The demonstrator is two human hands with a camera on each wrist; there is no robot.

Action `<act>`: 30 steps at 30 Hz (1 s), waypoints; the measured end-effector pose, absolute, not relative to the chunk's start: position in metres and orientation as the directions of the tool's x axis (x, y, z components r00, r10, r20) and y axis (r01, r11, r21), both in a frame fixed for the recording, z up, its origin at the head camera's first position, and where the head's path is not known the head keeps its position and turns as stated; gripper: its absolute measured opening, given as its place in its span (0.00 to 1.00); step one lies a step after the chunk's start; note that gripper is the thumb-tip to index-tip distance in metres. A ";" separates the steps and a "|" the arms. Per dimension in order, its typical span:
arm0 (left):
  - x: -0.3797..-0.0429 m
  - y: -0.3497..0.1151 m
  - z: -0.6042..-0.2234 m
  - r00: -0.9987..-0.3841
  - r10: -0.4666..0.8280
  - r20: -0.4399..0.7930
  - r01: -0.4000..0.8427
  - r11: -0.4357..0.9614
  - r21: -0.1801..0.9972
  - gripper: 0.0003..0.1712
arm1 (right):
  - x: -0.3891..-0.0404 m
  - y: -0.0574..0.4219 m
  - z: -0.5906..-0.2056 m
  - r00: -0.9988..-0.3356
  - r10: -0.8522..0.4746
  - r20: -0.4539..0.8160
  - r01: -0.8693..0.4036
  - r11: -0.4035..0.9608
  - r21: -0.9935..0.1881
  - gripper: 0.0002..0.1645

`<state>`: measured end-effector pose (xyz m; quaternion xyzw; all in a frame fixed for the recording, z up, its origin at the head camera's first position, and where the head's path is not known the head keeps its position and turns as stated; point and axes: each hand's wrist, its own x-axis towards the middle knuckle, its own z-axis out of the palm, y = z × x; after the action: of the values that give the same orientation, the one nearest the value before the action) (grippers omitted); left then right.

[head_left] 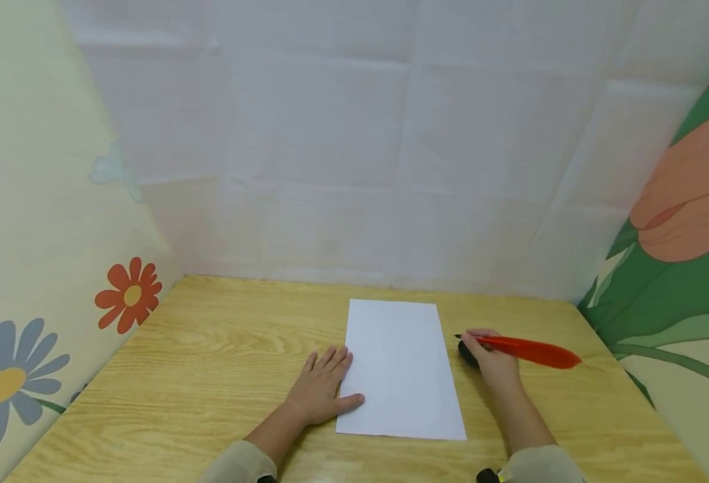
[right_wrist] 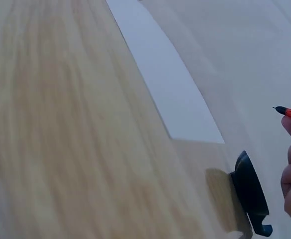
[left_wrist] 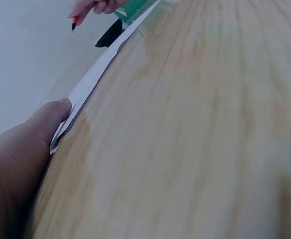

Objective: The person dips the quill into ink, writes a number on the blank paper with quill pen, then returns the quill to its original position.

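Observation:
A sheet of white paper (head_left: pixel 399 369) lies on the wooden table. My left hand (head_left: pixel 320 392) rests flat at its left edge, fingers straight, with the thumb lying on the paper. To the right of the sheet, my right hand (head_left: pixel 494 359) pinches a red feather pen (head_left: pixel 535 351) near its black tip. The plume points to the right, and the tip points left toward the paper. Below that hand a small rounded black stand (head_left: pixel 467 355) sits on the table, partly hidden by the hand in the head view. In the right wrist view, the pen's tip (right_wrist: pixel 286 111) is well above the stand.
The light wooden tabletop (head_left: pixel 221 362) runs back to a creased white sheet (head_left: pixel 330 134) hung behind it. A wall with painted flowers (head_left: pixel 129 295) borders the left side. Green leaves and a large pink flower (head_left: pixel 692 188) cover the right wall.

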<state>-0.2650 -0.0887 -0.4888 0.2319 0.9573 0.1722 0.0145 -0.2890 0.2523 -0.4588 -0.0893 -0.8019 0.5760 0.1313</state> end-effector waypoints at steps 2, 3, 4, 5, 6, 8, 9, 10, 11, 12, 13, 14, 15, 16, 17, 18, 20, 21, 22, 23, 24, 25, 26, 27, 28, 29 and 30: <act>-0.265 -0.089 -0.490 -0.892 0.449 0.054 0.440 0.835 0.331 0.51 | -0.291 0.247 -0.459 -0.953 0.279 0.118 -0.025 0.315 -0.949 0.23; -0.265 -0.090 -0.490 -0.892 0.448 0.056 0.440 0.835 0.330 0.51 | -0.292 0.244 -0.459 -0.954 0.274 0.123 -0.030 0.319 -0.947 0.22; -0.265 -0.090 -0.491 -0.892 0.449 0.056 0.441 0.835 0.328 0.52 | -0.293 0.240 -0.459 -0.955 0.269 0.126 -0.035 0.320 -0.947 0.22; -0.265 -0.090 -0.491 -0.891 0.449 0.059 0.442 0.835 0.328 0.52 | -0.294 0.237 -0.459 -0.956 0.267 0.125 -0.035 0.318 -0.948 0.21; -0.265 -0.090 -0.491 -0.891 0.450 0.061 0.443 0.834 0.328 0.52 | -0.295 0.234 -0.459 -0.956 0.265 0.124 -0.036 0.314 -0.949 0.21; -0.265 -0.090 -0.491 -0.889 0.454 0.064 0.448 0.829 0.336 0.52 | -0.297 0.228 -0.459 -0.957 0.262 0.121 -0.033 0.319 -0.947 0.20; -0.265 -0.090 -0.491 -0.888 0.455 0.067 0.450 0.826 0.339 0.52 | -0.298 0.225 -0.458 -0.958 0.262 0.116 -0.026 0.323 -0.946 0.20; -0.265 -0.089 -0.492 -0.887 0.457 0.070 0.452 0.824 0.341 0.52 | -0.298 0.222 -0.458 -0.958 0.263 0.112 -0.021 0.327 -0.945 0.20; -0.265 -0.089 -0.491 -0.886 0.458 0.072 0.454 0.822 0.343 0.52 | -0.299 0.219 -0.457 -0.960 0.262 0.102 -0.009 0.331 -0.944 0.20; -0.265 -0.089 -0.492 -0.885 0.460 0.073 0.455 0.822 0.343 0.52 | -0.299 0.216 -0.457 -0.960 0.262 0.093 -0.001 0.332 -0.943 0.20; -0.266 -0.089 -0.492 -0.885 0.460 0.073 0.456 0.822 0.342 0.52 | -0.300 0.213 -0.456 -0.961 0.263 0.082 0.010 0.329 -0.944 0.20; -0.266 -0.089 -0.493 -0.884 0.461 0.072 0.457 0.823 0.339 0.52 | -0.301 0.211 -0.456 -0.962 0.265 0.070 0.022 0.327 -0.945 0.20; -0.266 -0.089 -0.493 -0.886 0.459 0.072 0.455 0.825 0.336 0.52 | -0.302 0.209 -0.456 -0.962 0.268 0.061 0.030 0.323 -0.946 0.19; -0.266 -0.089 -0.493 -0.886 0.459 0.068 0.454 0.826 0.334 0.52 | -0.303 0.206 -0.457 -0.962 0.268 0.056 0.032 0.315 -0.949 0.19; -0.266 -0.089 -0.493 -0.886 0.459 0.066 0.453 0.828 0.330 0.52 | -0.304 0.204 -0.457 -0.962 0.267 0.052 0.034 0.308 -0.951 0.18; -0.265 -0.089 -0.493 -0.886 0.459 0.064 0.453 0.829 0.328 0.52 | -0.306 0.201 -0.457 -0.962 0.269 0.050 0.034 0.297 -0.954 0.18; -0.265 -0.089 -0.493 -0.887 0.458 0.060 0.450 0.830 0.329 0.52 | -0.308 0.197 -0.458 -0.961 0.272 0.045 0.039 0.294 -0.955 0.17; -0.264 -0.089 -0.492 -0.887 0.457 0.059 0.449 0.830 0.330 0.52 | -0.310 0.195 -0.459 -0.961 0.271 0.048 0.034 0.288 -0.957 0.17; -0.264 -0.089 -0.492 -0.888 0.457 0.057 0.448 0.831 0.330 0.52 | -0.311 0.193 -0.459 -0.962 0.269 0.053 0.028 0.289 -0.957 0.17; -0.264 -0.089 -0.492 -0.888 0.457 0.057 0.448 0.830 0.331 0.52 | -0.312 0.191 -0.460 -0.962 0.269 0.056 0.025 0.290 -0.957 0.17; -0.264 -0.088 -0.491 -0.888 0.456 0.056 0.447 0.831 0.331 0.52 | -0.314 0.189 -0.460 -0.962 0.268 0.058 0.024 0.293 -0.956 0.17; -0.264 -0.088 -0.491 -0.889 0.455 0.056 0.447 0.831 0.331 0.52 | -0.315 0.188 -0.461 -0.961 0.268 0.062 0.021 0.297 -0.954 0.17; -0.264 -0.088 -0.491 -0.889 0.455 0.055 0.446 0.832 0.329 0.52 | -0.316 0.187 -0.461 -0.962 0.263 0.072 0.011 0.302 -0.953 0.16; -0.264 -0.088 -0.491 -0.888 0.456 0.060 0.449 0.832 0.325 0.52 | -0.317 0.186 -0.461 -0.963 0.259 0.076 0.008 0.306 -0.952 0.16; -0.264 -0.088 -0.492 -0.889 0.455 0.060 0.448 0.834 0.323 0.53 | -0.319 0.185 -0.462 -0.963 0.256 0.082 0.004 0.318 -0.948 0.17; -0.265 -0.089 -0.493 -0.889 0.454 0.065 0.449 0.834 0.320 0.53 | -0.320 0.184 -0.462 -0.963 0.256 0.081 0.007 0.326 -0.945 0.16; -0.265 -0.089 -0.494 -0.889 0.452 0.070 0.450 0.836 0.316 0.53 | -0.321 0.183 -0.462 -0.964 0.254 0.083 0.006 0.331 -0.943 0.16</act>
<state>-0.2652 -0.0889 -0.4940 0.2353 0.9580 0.1638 0.0038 -0.3213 0.1829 -0.4625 -0.0806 -0.8087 0.5725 0.1082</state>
